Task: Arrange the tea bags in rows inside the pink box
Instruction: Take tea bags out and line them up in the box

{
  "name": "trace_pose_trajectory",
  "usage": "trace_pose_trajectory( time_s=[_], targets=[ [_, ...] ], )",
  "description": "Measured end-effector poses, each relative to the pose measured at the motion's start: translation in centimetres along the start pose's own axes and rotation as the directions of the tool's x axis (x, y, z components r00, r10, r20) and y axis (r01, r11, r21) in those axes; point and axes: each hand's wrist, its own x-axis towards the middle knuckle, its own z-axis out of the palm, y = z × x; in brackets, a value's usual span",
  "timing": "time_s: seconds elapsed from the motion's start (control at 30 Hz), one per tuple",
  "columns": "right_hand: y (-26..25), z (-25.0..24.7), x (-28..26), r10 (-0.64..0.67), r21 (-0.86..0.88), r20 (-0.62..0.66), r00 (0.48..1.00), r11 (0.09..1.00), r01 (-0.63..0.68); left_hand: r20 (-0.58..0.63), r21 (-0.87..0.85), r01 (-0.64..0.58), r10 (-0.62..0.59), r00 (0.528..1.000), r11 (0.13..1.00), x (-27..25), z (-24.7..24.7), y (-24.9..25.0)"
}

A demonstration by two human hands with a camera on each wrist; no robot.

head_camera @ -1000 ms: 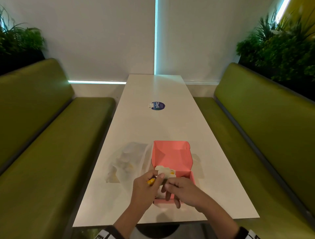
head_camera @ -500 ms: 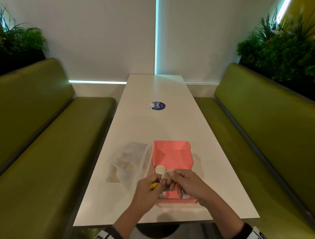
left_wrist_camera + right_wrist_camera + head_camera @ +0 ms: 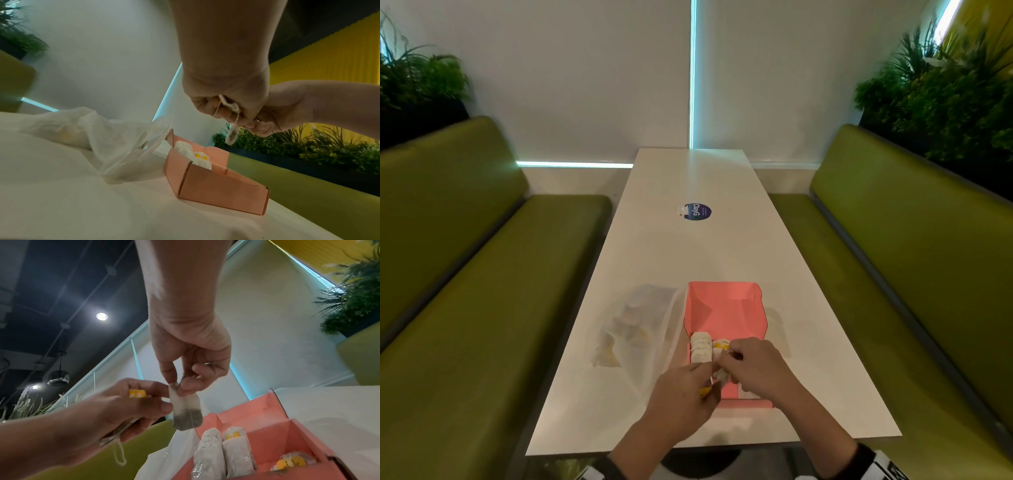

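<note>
Tea bag (image 3: 186, 412) hangs over the near end of the pink box (image 3: 726, 308), pinched by the right hand (image 3: 191, 356). Left hand (image 3: 115, 412) grips its yellow tag (image 3: 137, 393) and string.

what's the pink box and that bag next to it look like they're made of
Pink box: seemingly matte paperboard, with folded flaps and creased corners. Bag: thin translucent plastic film, likely polythene, crinkled and slightly glossy, with contents showing faintly through it.
</note>
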Motion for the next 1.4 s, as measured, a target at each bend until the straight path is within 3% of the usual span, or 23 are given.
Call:
trace_pose_trajectory(
  time_s=[0.1,0.17,0.23,0.3,0.4,0.47,0.53,0.6,0.67,0.73,0.8,1.0,1.27,1.4],
  targets=[
    [0.3,-0.5,0.3,-0.052,-0.102,0.046,0.998,0.993,0.057,0.066,0.007,0.002,-0.003,0.998,1.0,0.1,-0.3,0.4],
    [0.5,-1.2,0.2,-0.117,-0.1,0.095,0.989,0.987,0.127,0.092,-0.143,0.107,-0.094,0.991,0.984,0.4,-0.7,0.0],
    [0.6,-2.0,0.0,-0.177,-0.082,0.181,0.967,0.977,0.194,0.102,-0.372,0.257,-0.236,0.966,0.892,0.9,-1.1,-0.3],
    [0.5,-2.7,0.0,-0.236,-0.11,0.278,0.931,0.955,0.275,0.188,-0.532,0.345,-0.29,0.938,0.773,1.1,-1.8,-0.6],
    [0.5,-3.0,0.0,-0.288,-0.118,0.359,0.888,0.929,0.349,0.337,-0.536,0.359,-0.196,0.921,0.764,1.0,-1.7,-0.9],
    [0.6,-2.9,0.2,-0.319,-0.141,0.364,0.875,0.91,0.391,0.347,-0.492,0.376,-0.219,0.912,0.785,1.1,-1.2,-1.2],
    [0.8,-2.5,0.5,-0.364,-0.171,0.288,0.886,0.89,0.422,0.337,-0.498,0.414,-0.27,0.902,0.762,1.0,-0.6,-1.6],
    [1.0,-2.0,0.7,-0.369,-0.107,0.115,0.922,0.919,0.381,0.307,-0.544,0.435,-0.312,0.899,0.718,1.1,-0.4,-1.7],
    [1.4,-1.7,0.9,-0.285,0.072,-0.006,0.959,0.956,0.284,0.261,-0.587,0.449,-0.368,0.893,0.674,1.2,-0.4,-1.7],
    [1.8,-1.5,1.0,-0.202,0.181,0.055,0.978,0.965,0.189,0.208,-0.631,0.454,-0.426,0.88,0.629,1.4,-0.6,-1.4],
    [2.3,-0.5,1.2,-0.198,0.201,0.11,0.974,0.964,0.173,0.189,-0.675,0.457,-0.463,0.866,0.579,1.6,-0.8,-1.3],
    [2.7,2.6,1.6,-0.165,0.374,0.0,0.986,0.915,0.153,0.186,-0.691,0.451,-0.463,0.867,0.565,2.1,-0.9,-1.2],
    [2.5,3.3,2.0,-0.117,0.393,0.011,0.993,0.914,0.103,0.207,-0.69,0.46,-0.457,0.865,0.559,2.2,-0.6,-1.2],
    [3.2,3.7,2.6,-0.034,0.288,0.018,0.999,0.957,0.027,0.173,-0.689,0.491,-0.537,0.826,0.533,2.1,-0.3,-1.8]
  ],
)
